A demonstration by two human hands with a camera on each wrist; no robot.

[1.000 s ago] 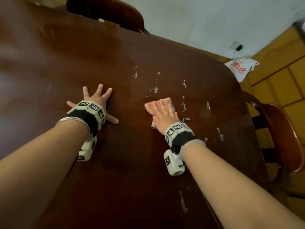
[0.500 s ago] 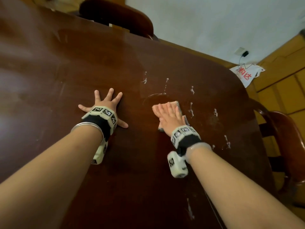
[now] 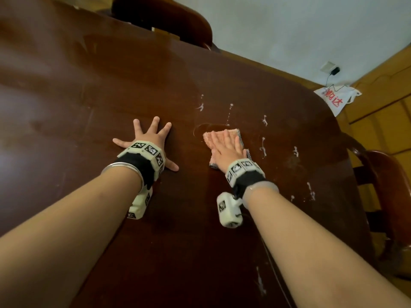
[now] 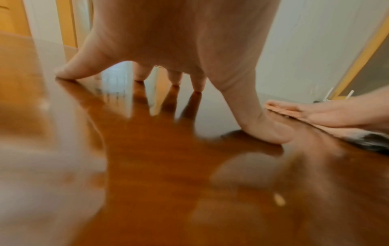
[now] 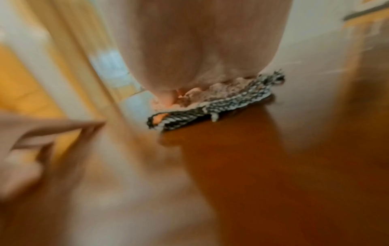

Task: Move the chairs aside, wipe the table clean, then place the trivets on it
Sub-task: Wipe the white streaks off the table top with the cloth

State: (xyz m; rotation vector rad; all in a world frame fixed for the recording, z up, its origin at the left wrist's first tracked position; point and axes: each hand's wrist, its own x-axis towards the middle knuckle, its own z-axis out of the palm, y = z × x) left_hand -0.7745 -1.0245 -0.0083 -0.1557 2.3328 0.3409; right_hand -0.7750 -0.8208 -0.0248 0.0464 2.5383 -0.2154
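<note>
The big dark wooden tabletop [image 3: 66, 90] fills most of the head view, same as half a second back, except the camera has tipped a little so everything sits slightly lower and more to the right in frame. One chair [image 3: 164, 16] is at the far edge and another chair [image 3: 387, 187] off the right side, both where they were. A white bag [image 3: 335, 98] with red print hangs by the wall.

The left hand [image 3: 149, 141] hasn't budged: fingers spread wide, planted on the wood on its fingertips, holding nothing. The right hand [image 3: 226, 150] is flat, fingers straight and together, pressing down on the pink cloth [image 3: 224, 133]. Compared with earlier, more of the cloth pokes out past the fingertips now, so it looks like the hand slid back a touch, or the cloth bunched forward; hard to say which. The right wrist view is blurry.

White smears [image 3: 263, 147] are still spread right of the cloth and beyond it, and they look untouched.
</note>
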